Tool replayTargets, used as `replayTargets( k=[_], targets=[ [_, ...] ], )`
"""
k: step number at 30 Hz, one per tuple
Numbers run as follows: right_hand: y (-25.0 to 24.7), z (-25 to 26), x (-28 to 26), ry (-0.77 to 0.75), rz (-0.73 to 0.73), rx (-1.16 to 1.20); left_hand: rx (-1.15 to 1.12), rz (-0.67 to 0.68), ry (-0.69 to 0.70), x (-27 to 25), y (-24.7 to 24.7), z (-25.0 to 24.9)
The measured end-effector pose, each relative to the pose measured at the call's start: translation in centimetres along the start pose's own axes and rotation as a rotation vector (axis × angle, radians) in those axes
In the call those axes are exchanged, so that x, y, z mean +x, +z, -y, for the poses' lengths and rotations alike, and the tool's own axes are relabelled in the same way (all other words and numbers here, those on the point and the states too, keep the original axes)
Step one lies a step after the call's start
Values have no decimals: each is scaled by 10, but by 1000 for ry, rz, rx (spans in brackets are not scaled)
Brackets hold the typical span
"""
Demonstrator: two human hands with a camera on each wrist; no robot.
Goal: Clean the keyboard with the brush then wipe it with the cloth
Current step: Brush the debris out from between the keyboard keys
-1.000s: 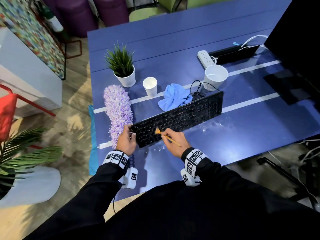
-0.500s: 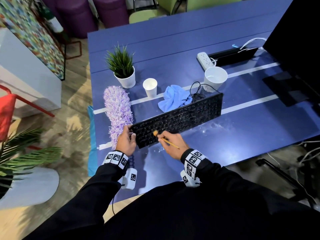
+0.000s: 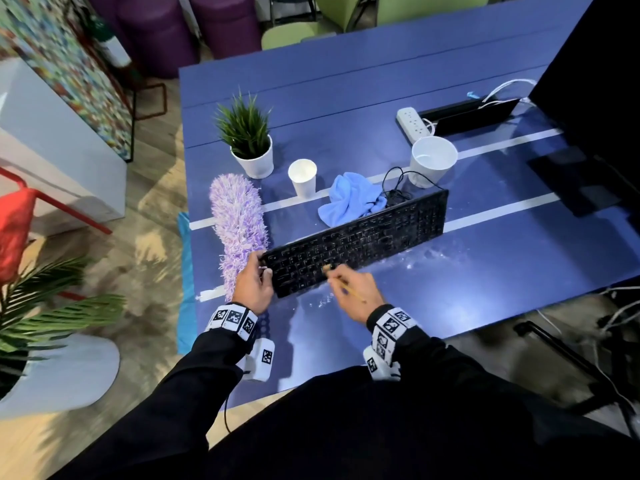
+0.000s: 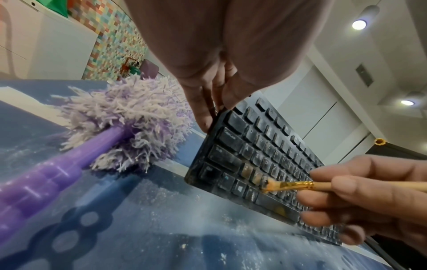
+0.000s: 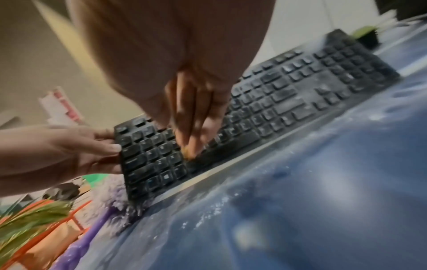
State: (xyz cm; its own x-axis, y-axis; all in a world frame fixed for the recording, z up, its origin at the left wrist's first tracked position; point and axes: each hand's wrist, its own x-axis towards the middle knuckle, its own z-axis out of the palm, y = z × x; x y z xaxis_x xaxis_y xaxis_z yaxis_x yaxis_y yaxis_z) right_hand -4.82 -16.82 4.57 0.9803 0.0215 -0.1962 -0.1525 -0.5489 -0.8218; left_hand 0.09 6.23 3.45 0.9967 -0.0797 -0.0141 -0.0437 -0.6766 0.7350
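A dusty black keyboard (image 3: pixel 360 242) (image 4: pixel 261 155) (image 5: pixel 265 113) stands tilted up on its front edge on the blue table (image 3: pixel 485 271). My left hand (image 3: pixel 254 284) (image 5: pixel 76 151) grips its left end. A small brush (image 3: pixel 341 285) (image 4: pixel 286 186) with a gold ferrule and wooden handle is pinched in my right hand (image 3: pixel 356 291) (image 4: pixel 360 199), its bristles on the lower left keys. A crumpled blue cloth (image 3: pixel 351 199) lies just behind the keyboard.
A purple fluffy duster (image 3: pixel 239 230) (image 4: pixel 124 124) lies left of the keyboard. Behind stand a potted plant (image 3: pixel 249 140), a paper cup (image 3: pixel 303 176) and a white bowl-like cup (image 3: pixel 433 161). White dust (image 3: pixel 415 261) is strewn before the keyboard. A power strip (image 3: pixel 412 123) and a monitor (image 3: pixel 595 81) sit far right.
My right hand has drawn the brush slightly left and down across the lower keys. The left hand keeps its hold on the keyboard's end.
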Motion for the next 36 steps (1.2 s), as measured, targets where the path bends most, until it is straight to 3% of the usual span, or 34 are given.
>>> replayTargets(
  k=[2, 5, 7, 11, 13, 19, 21, 24, 26, 32, 36],
  targets=[
    [7, 8, -3, -60, 25, 42, 5, 2, -7, 0, 0, -1],
    [-8, 7, 1, 27, -287, 46, 12, -1, -2, -1, -1, -3],
    [-19, 6, 3, 77, -370, 28, 16, 2, -3, -2, 0, -2],
    [-9, 10, 6, -78, -121, 40, 13, 9, -32, 1, 2, 4],
    [-8, 6, 8, -96, -91, 18, 15, 6, -27, 1, 2, 4],
    [-56, -28, 18, 176, -556, 61, -3, 1, -21, 3, 1, 1],
    [-58, -27, 19, 124, -496, 66, -1, -2, -15, 3, 1, 2],
    [-43, -12, 12, -4, -248, 51, 14, -17, -21, 2, 2, 0],
    [-37, -8, 11, -44, -282, 36, 20, -22, -20, 1, 1, 1],
    [-58, -22, 19, 133, -546, 69, 17, -13, -30, 2, 2, 4],
    [-50, -17, 18, -40, -330, 30, 10, -20, -35, 2, 3, 6]
  ],
)
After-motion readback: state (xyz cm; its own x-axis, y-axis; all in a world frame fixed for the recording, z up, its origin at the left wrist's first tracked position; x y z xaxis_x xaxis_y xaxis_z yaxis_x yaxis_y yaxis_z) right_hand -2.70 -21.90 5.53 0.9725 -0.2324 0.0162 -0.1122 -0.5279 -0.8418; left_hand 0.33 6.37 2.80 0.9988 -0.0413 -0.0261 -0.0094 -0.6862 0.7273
